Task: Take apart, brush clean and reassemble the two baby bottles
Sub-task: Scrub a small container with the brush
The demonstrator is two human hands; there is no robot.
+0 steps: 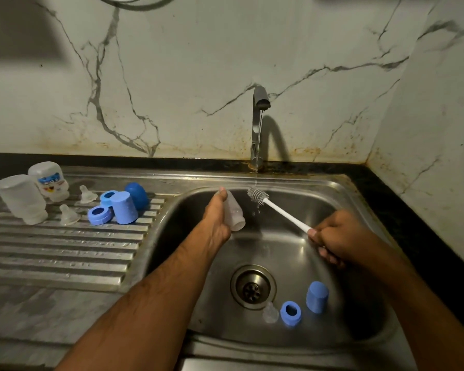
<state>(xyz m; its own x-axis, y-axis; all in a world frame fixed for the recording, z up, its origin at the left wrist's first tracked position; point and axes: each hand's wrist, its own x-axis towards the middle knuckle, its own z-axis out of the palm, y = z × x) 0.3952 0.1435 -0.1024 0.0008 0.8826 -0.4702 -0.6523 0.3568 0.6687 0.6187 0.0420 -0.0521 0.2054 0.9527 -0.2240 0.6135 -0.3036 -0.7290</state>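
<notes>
Clear bottle [233,212] being gripped by left hand [217,220] left of tap stream [258,140], brush [279,208] being gripped by right hand [335,236], bristles being held under stream

Two bare forearms show, both with no sleeve, watch, band or glove. Fine dark hair covers the left forearm [145,298] up to the wrist. The right forearm [423,298] lies in dimmer light. No ring shows on either hand; nails are short.
</notes>
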